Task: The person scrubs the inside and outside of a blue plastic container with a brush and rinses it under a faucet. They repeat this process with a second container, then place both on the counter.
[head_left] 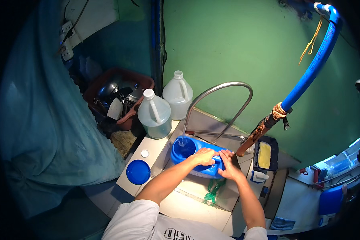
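Observation:
A blue plastic water container [204,147] lies on its side in the tiled sink [195,192], its wide round mouth facing up. Water runs from the curved metal faucet [219,85] into that mouth. My left hand [205,156] is closed on the container's handle area. Over the end of the container lies my right hand [230,165], fingers on top and thumb on the near side. A round blue lid [138,172] and a small white cap [144,153] rest on the tiled ledge to the left.
Two translucent plastic jugs [154,115] [177,93] stand behind the lid. A reddish basin [148,82] holds kitchenware at left. Green netting [210,195] lies in the sink. At right are a dark tray [274,147] with a yellow sponge [264,155], a brush [260,176] and a blue pipe [310,70].

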`<state>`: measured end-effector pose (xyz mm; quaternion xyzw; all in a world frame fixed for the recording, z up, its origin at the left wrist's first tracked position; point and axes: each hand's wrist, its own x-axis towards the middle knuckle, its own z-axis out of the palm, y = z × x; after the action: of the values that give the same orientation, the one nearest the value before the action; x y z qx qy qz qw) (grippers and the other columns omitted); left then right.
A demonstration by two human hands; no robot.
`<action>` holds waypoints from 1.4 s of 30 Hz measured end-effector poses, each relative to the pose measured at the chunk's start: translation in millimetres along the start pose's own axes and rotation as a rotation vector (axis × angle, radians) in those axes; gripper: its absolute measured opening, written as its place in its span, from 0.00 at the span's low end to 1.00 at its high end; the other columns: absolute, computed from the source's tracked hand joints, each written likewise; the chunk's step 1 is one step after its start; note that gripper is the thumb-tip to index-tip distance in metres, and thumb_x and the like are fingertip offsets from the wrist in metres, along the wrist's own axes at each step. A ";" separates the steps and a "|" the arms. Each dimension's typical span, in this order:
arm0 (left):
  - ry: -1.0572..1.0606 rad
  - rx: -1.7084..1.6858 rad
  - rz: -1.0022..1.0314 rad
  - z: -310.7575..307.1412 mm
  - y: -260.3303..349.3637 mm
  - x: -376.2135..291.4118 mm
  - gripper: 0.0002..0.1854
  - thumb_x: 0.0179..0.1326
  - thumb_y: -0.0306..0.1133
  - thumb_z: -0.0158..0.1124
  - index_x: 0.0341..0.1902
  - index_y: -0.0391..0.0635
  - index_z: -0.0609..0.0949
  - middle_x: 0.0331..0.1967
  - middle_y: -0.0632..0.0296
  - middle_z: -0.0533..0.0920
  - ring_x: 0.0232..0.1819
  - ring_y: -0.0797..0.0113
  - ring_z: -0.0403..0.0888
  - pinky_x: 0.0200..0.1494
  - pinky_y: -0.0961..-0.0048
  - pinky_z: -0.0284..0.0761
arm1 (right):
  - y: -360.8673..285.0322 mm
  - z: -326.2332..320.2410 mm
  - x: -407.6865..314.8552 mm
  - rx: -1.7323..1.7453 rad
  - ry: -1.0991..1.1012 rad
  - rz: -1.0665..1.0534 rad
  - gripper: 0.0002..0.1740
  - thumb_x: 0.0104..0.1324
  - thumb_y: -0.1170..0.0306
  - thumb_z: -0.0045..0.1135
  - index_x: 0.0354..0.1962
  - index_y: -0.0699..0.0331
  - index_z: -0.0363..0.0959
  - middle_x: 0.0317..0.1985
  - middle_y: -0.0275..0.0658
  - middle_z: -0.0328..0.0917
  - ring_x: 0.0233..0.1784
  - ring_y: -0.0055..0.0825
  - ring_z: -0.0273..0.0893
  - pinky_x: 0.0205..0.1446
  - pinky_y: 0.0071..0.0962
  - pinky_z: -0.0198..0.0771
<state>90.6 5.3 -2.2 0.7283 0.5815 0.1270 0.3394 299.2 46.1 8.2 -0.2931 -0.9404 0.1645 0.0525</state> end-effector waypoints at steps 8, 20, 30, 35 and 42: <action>0.792 0.131 0.091 -11.2 -34.8 -28.8 0.24 0.50 0.32 0.63 0.54 0.38 0.79 0.55 0.43 0.78 0.59 0.42 0.75 0.66 0.52 0.68 | -41.2 13.7 37.7 -0.154 -0.101 0.185 0.39 0.53 0.62 0.66 0.60 0.72 0.65 0.42 0.53 0.83 0.53 0.54 0.77 0.66 0.56 0.61; 1.038 -0.456 -0.194 -26.5 -122.2 -56.7 0.22 0.68 0.36 0.62 0.58 0.33 0.77 0.52 0.45 0.82 0.55 0.52 0.79 0.62 0.58 0.69 | -90.9 -4.7 28.9 0.208 0.001 0.253 0.29 0.58 0.59 0.63 0.56 0.62 0.75 0.37 0.56 0.84 0.44 0.54 0.83 0.51 0.52 0.75; 0.710 0.070 -0.276 -5.4 -103.4 -62.3 0.56 0.41 0.51 0.81 0.69 0.27 0.66 0.69 0.32 0.67 0.72 0.39 0.63 0.74 0.53 0.58 | -104.9 13.8 34.0 0.256 -0.042 0.313 0.20 0.51 0.71 0.62 0.44 0.66 0.79 0.37 0.54 0.85 0.43 0.49 0.85 0.49 0.50 0.77; 0.754 -0.035 -0.297 -8.8 -105.8 -54.7 0.55 0.39 0.47 0.83 0.69 0.29 0.68 0.66 0.36 0.72 0.69 0.42 0.69 0.72 0.58 0.62 | -103.4 12.7 41.8 0.252 -0.060 0.288 0.21 0.60 0.61 0.61 0.44 0.70 0.79 0.40 0.55 0.84 0.45 0.50 0.84 0.49 0.50 0.77; 0.803 -0.011 -0.289 -7.7 -122.5 -51.4 0.50 0.39 0.44 0.83 0.66 0.33 0.72 0.62 0.40 0.76 0.65 0.43 0.72 0.68 0.57 0.66 | -101.0 28.3 57.8 0.283 0.008 0.301 0.28 0.67 0.51 0.55 0.38 0.72 0.82 0.37 0.57 0.84 0.43 0.52 0.85 0.48 0.50 0.78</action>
<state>-22.0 -28.5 -64.4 0.5303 0.7630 0.3547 0.1040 192.2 -7.1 16.0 -0.4208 -0.8532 0.2998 0.0717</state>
